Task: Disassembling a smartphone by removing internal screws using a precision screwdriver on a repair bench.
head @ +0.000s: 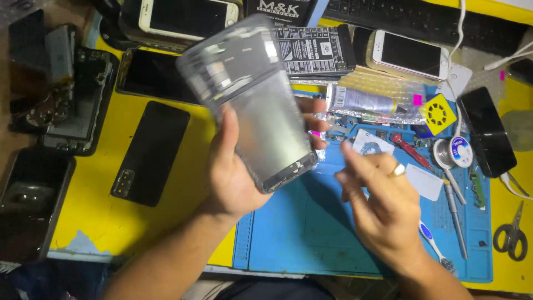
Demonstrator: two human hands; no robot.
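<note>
Yellow worktop (pixel 139 222) fills the view, with a blue mat (pixel 300 233) lying on it near the person. Above the mat, the left hand (pixel 236 172) holds up a phone frame (pixel 252 94). It is grey and see-through in parts. The thumb lies on the frame's front and the fingertips (pixel 316 119) curl round its right edge, so this hand is closed on it. The frame's long side runs from the upper left down to the lower right, and its lower end sits just over the mat's top edge. The frame is tilted, not flat.

Just right of the frame, the right hand (pixel 383 205) hovers over the mat. It holds nothing; its fingers are loosely bent and it wears a ring (pixel 398 170). The hand does not touch the frame.

Left of the frame, a black phone back (pixel 150 153) lies flat on the worktop. Right of the mat lie scissors (pixel 513 233).
</note>
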